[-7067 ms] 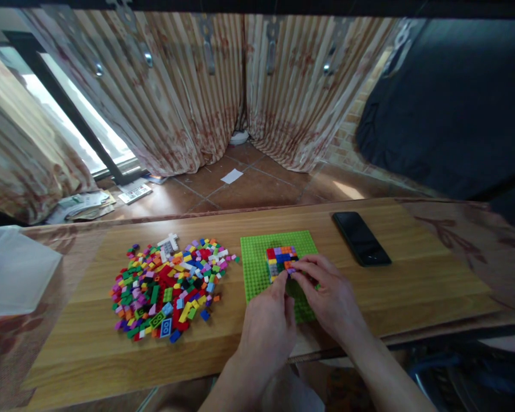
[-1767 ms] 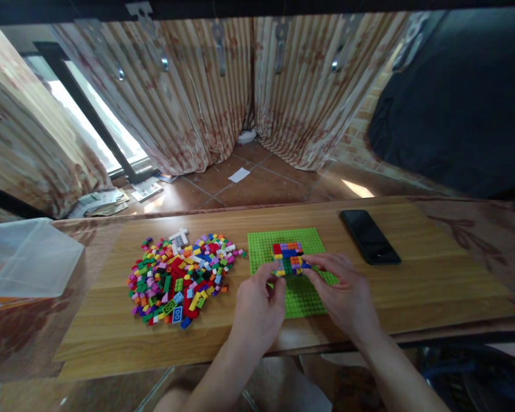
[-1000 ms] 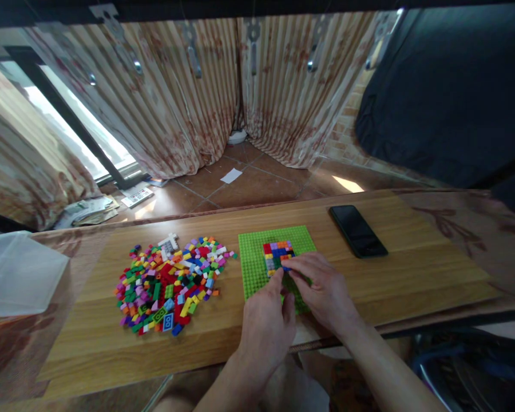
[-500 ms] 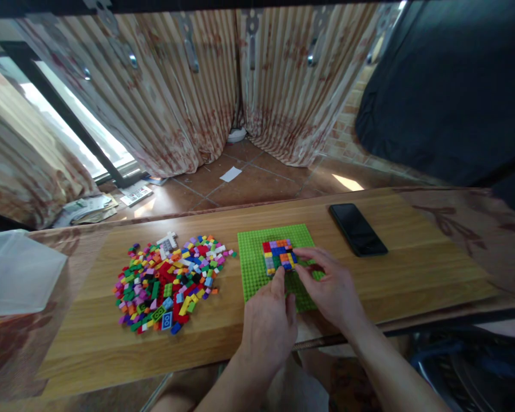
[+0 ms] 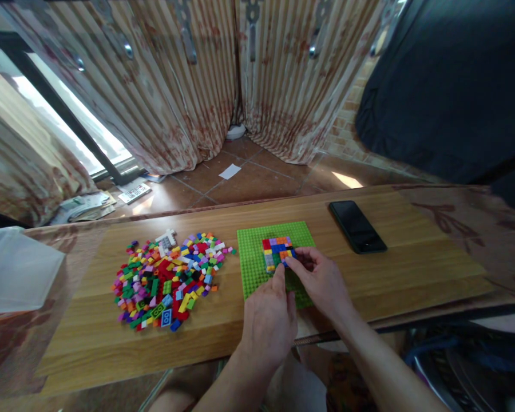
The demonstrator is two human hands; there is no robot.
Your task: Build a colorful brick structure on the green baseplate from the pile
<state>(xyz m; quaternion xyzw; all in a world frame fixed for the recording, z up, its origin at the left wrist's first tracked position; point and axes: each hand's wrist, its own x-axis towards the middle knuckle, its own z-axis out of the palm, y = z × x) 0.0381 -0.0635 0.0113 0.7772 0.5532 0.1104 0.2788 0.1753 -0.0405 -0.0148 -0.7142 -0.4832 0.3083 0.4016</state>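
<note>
The right hand (image 5: 321, 280) has closed in since half a second ago. Then its fingers were spread loosely beside the brick block (image 5: 276, 252). Now they are bunched together, with their tips on the block's near right corner. A small blue brick shows right at the tips, but I cannot tell whether they pinch it or only press on it.

The left hand (image 5: 269, 321) has hardly shifted. It lies loosely curled just left of the right hand, and its forefinger is stretched out to the block's near edge. Its palm faces down, so I cannot tell whether it holds anything.

The block has not moved. It stands on the green baseplate (image 5: 252, 272), just beyond both hands' fingertips, and the baseplate lies flat on the worktop (image 5: 412, 269).

The pile of loose bricks (image 5: 171, 274) lies well to the left of the left hand, looking as it did before. The black phone (image 5: 357, 226) lies beyond and to the right of the right hand, apart from the baseplate.
</note>
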